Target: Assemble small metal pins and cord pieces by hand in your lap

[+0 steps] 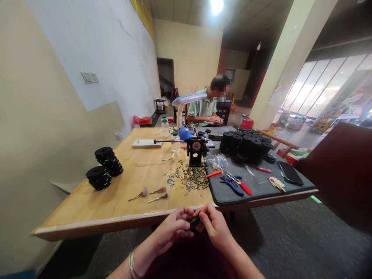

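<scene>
Dark green slender piece [194, 220], pinched
Left hand [175, 225] and right hand [214, 223] grasp it near the wooden desk [110, 199] front edge.

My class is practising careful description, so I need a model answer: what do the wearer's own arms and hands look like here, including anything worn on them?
The left hand and right hand are both ungloved. Slim, pale, metallic-looking bangles circle the left wrist. The right wrist shows no bracelet or watch. No sleeve covers the visible part of either forearm.
</scene>
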`<state>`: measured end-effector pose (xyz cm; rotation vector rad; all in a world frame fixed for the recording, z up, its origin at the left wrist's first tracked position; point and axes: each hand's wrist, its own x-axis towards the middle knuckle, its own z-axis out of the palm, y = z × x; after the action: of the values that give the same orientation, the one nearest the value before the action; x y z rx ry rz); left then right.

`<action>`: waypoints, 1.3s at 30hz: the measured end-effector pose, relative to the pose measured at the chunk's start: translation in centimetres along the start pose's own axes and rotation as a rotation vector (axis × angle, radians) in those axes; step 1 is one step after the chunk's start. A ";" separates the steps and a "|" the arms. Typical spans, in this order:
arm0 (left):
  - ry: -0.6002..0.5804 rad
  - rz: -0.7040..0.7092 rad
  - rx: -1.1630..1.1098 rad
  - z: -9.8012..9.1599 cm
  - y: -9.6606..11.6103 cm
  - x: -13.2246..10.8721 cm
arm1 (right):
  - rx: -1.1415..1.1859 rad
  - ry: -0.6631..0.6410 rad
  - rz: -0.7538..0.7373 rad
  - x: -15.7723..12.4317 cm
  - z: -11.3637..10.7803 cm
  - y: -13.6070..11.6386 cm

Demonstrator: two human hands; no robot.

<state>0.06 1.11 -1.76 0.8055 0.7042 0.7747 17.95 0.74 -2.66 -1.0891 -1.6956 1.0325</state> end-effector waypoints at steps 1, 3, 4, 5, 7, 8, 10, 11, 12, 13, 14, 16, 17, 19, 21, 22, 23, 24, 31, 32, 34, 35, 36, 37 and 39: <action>-0.006 0.001 -0.018 0.1 -0.1 0.1 | -0.033 0.008 -0.015 -0.1 0.0 -0.1; 0.018 0.004 -0.011 0.3 -0.2 0.3 | -0.128 0.029 -0.073 -0.3 0.2 -0.4; 0.042 0.006 0.013 0.5 -0.3 0.4 | -0.168 0.040 -0.102 -0.4 0.2 -0.5; 0.065 0.010 0.036 0.6 -0.4 0.5 | -0.188 0.042 -0.119 -0.4 0.2 -0.5; 0.082 0.016 0.051 0.9 -0.6 0.6 | -0.151 0.028 -0.094 -0.5 0.3 -0.5; 0.076 0.021 0.038 1.0 -0.7 0.6 | -0.106 0.016 -0.058 -0.4 0.3 -0.4; 0.048 0.032 -0.014 1.0 -0.8 0.6 | 0.001 -0.013 0.029 -0.3 0.3 0.0; 0.035 0.035 -0.036 0.9 -0.9 0.6 | 0.048 -0.027 0.063 -0.3 0.3 0.2; 0.025 0.035 -0.052 0.8 -1.0 0.6 | 0.082 -0.035 0.083 -0.3 0.3 0.3; 0.014 0.035 -0.065 0.7 -1.0 0.6 | 0.098 -0.041 0.089 -0.3 0.4 0.4; 0.001 0.033 -0.075 0.7 -1.1 0.6 | 0.094 -0.042 0.084 -0.4 0.4 0.5; -0.005 0.042 -0.065 0.6 -1.1 0.7 | 0.023 -0.012 0.035 -0.5 0.5 0.4; 0.011 0.051 -0.036 0.6 -1.0 0.8 | -0.037 0.018 -0.004 -0.6 0.6 0.3; 0.072 0.057 0.061 0.6 -1.0 0.8 | -0.160 0.078 -0.094 -0.8 0.6 0.0; 0.134 0.050 0.170 0.6 -0.9 0.8 | -0.244 0.108 -0.175 -0.9 0.7 -0.2; 0.148 0.046 0.205 0.6 -1.0 0.8 | -0.265 0.102 -0.201 -0.9 0.7 -0.2; 0.149 0.044 0.221 0.5 -1.0 0.7 | -0.274 0.087 -0.213 -0.9 0.7 -0.2; 0.144 0.040 0.221 0.5 -1.1 0.7 | -0.272 0.068 -0.208 -0.9 0.7 -0.1; 0.125 -0.036 0.038 0.6 -1.4 0.3 | -0.049 -0.018 0.010 -0.6 0.6 1.1; 0.118 -0.035 0.022 0.7 -1.4 0.3 | -0.034 -0.018 0.016 -0.6 0.6 1.0; 0.118 -0.034 0.003 1.0 -1.4 0.3 | -0.029 -0.013 0.019 -0.7 0.7 0.6; 0.122 -0.030 0.003 1.2 -1.4 0.3 | -0.038 -0.008 0.017 -0.7 0.7 0.4; 0.127 -0.025 0.010 1.3 -1.4 0.3 | -0.048 -0.006 0.015 -0.7 0.7 0.1; 0.130 -0.017 0.021 1.4 -1.4 0.3 | -0.052 -0.006 0.015 -0.8 0.8 0.0; 0.130 0.003 0.040 1.5 -1.5 0.3 | -0.019 -0.022 0.040 -0.8 0.9 -0.2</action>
<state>1.86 0.09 -2.31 0.7975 0.8366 0.8230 17.29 -0.19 -2.94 -1.1317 -1.7102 1.0596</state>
